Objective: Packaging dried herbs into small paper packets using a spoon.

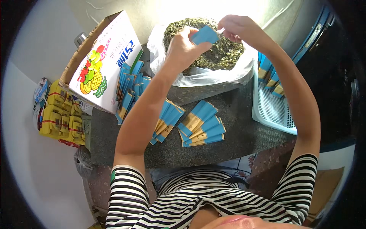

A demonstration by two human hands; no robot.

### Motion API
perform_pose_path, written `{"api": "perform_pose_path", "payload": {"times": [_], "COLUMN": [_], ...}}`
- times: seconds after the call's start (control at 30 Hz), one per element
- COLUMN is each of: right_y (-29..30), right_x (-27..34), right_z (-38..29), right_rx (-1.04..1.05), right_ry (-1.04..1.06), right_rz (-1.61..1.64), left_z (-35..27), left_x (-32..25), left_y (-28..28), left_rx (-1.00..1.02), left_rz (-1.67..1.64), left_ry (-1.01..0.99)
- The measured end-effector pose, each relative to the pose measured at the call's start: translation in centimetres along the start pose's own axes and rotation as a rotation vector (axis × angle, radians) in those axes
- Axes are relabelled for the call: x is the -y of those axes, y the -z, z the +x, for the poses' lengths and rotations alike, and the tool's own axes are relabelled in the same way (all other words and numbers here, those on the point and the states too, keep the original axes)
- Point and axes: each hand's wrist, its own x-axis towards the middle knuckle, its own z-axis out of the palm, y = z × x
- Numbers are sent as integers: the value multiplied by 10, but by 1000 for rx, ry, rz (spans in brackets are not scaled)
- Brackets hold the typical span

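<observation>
A blue packet [205, 35] is gripped between the thumb and fingers of my left hand [187, 47], above dried leaves [224, 58] in a clear plastic bag [197, 78]. Close to the packet's right end, the fingertips of my right hand [234, 28] pinch a small whitish piece [220, 30]; whether it joins the packet cannot be told. Blue and gold packets [201, 126] lie fanned on the dark speckled table [228, 151], with another fan [168, 120] beside my left forearm. More packets [125, 91] are heaped by the carton, partly hidden by that forearm.
A white printed carton [108, 63] stands on the left. On the right, a light blue plastic basket [268, 106] holds several blue and gold packets [266, 68], partly behind my right arm. Yellow bundles [58, 117] are stacked beyond the table's left edge.
</observation>
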Motion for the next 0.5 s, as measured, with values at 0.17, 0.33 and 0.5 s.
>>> {"api": "perform_pose_path", "payload": {"times": [0.17, 0.33, 0.5], "right_y": [3, 29, -24], "right_x": [1, -34, -73], "right_z": [-2, -3, 12], "right_rx": [-87, -207, -54], "right_ry": [261, 203, 142], "right_rz": [-207, -514, -524], "left_z": [-5, -10, -17], "left_x": [-2, -3, 10], "left_y": [-4, 6, 21], "left_rx": [-26, -79, -106], "left_rz": [-95, -153, -225], "left_ry": [53, 59, 63]}}
